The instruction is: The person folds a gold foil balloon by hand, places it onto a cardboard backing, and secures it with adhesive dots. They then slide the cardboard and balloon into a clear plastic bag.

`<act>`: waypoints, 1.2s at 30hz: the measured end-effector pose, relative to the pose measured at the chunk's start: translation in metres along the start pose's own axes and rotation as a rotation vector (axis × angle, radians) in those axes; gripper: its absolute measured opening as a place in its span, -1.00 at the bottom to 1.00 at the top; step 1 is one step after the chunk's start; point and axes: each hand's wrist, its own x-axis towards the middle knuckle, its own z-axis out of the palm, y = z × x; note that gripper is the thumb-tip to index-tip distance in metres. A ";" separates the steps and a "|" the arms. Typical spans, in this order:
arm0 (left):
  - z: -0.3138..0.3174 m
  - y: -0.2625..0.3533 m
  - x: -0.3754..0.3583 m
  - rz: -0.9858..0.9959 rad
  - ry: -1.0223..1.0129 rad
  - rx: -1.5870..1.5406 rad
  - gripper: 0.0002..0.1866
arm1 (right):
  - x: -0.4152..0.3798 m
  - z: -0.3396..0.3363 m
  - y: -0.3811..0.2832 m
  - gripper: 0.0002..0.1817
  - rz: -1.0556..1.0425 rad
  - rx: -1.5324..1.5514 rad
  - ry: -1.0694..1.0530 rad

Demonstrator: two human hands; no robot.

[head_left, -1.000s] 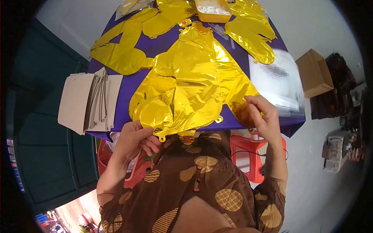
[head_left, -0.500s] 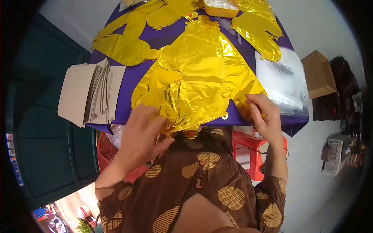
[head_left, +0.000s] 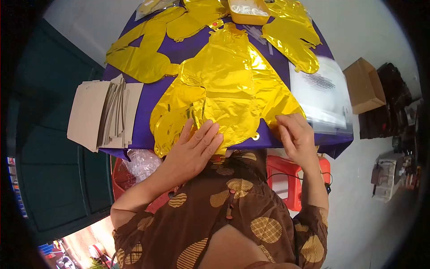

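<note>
A flat gold foil balloon [head_left: 228,89], creased and shiny, lies across the front of the purple-covered table [head_left: 148,101], its lower part reaching the near edge. My left hand [head_left: 195,150] rests palm down on the balloon's lower left part, fingers stretched out. At the lower right corner, my right hand [head_left: 296,136] has its fingers bent around the foil, with the thumb below them. The fingertips partly hide the foil there.
More gold foil balloons [head_left: 148,58] lie at the back left and right [head_left: 291,42]. A yellow tray [head_left: 248,19] holds white items. Grey cards [head_left: 89,112] stack at left, clear plastic bags [head_left: 320,98] at right. Below are a red stool [head_left: 286,172] and a cardboard box [head_left: 365,85].
My left hand has moved right and flattened onto the foil. The balloon's lower left part now lies spread out beside it. My right hand has shifted slightly left and stays at the right corner.
</note>
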 end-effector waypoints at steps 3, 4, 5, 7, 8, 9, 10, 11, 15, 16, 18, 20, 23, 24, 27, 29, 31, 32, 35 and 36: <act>0.002 0.001 0.000 -0.012 -0.004 -0.027 -0.29 | 0.000 0.002 0.003 -0.75 -0.055 -0.068 0.031; 0.002 0.001 0.000 -0.015 -0.006 -0.032 -0.30 | 0.001 0.003 0.004 -0.74 -0.078 -0.083 0.045; 0.002 0.001 -0.001 -0.016 -0.006 -0.035 -0.31 | 0.001 0.003 0.003 -0.74 -0.079 -0.110 0.040; 0.001 0.001 -0.001 -0.016 -0.005 -0.041 -0.33 | 0.002 0.003 0.002 -0.73 -0.082 -0.163 0.030; 0.001 0.001 -0.001 -0.017 -0.009 -0.046 -0.34 | 0.002 0.003 0.002 -0.74 -0.078 -0.188 0.022; 0.001 0.001 -0.002 -0.019 -0.014 -0.051 -0.34 | 0.002 0.004 0.001 -0.74 -0.073 -0.212 0.013; 0.001 0.001 -0.002 -0.020 -0.019 -0.056 -0.35 | 0.002 0.004 0.001 -0.74 -0.067 -0.236 0.004; 0.001 0.001 -0.003 -0.017 -0.014 -0.056 -0.36 | 0.002 0.005 0.002 -0.76 -0.073 -0.245 0.000; 0.002 -0.002 -0.004 0.021 0.005 -0.021 -0.42 | 0.002 0.007 0.004 -0.81 -0.090 -0.260 -0.005; 0.002 -0.002 -0.005 0.038 0.010 -0.004 -0.44 | 0.002 0.008 0.004 -0.82 -0.093 -0.258 -0.004; 0.003 -0.003 -0.005 0.035 0.014 -0.013 -0.45 | 0.001 0.009 0.006 -0.82 -0.093 -0.262 -0.004; 0.002 -0.003 -0.006 0.034 0.010 -0.020 -0.46 | 0.000 0.009 0.006 -0.82 -0.088 -0.264 -0.006; 0.001 -0.003 -0.006 0.015 0.004 -0.047 -0.44 | -0.001 0.008 0.007 -0.80 -0.076 -0.260 -0.013; 0.003 -0.002 -0.006 -0.001 0.010 -0.072 -0.40 | 0.000 0.007 0.007 -0.79 -0.076 -0.256 -0.017; -0.001 -0.001 -0.006 -0.028 0.028 -0.118 -0.28 | 0.010 0.005 0.000 -0.74 -0.086 -0.243 0.007; -0.015 -0.002 -0.007 -0.066 0.018 -0.178 -0.24 | 0.021 0.004 -0.008 -0.68 -0.132 -0.228 -0.002; -0.035 -0.005 -0.012 -0.126 -0.008 -0.276 -0.24 | 0.036 0.004 -0.014 -0.59 -0.211 -0.213 -0.044; -0.037 -0.008 -0.021 -0.200 0.095 -0.294 -0.23 | 0.044 0.007 -0.018 -0.53 -0.226 -0.219 -0.082; -0.043 -0.010 -0.043 -0.483 0.494 -0.294 -0.44 | 0.061 0.023 -0.025 -0.29 -0.252 -0.223 -0.269; -0.040 -0.010 -0.053 -0.636 0.602 -0.381 -0.58 | 0.065 0.030 -0.028 -0.27 -0.283 -0.241 -0.295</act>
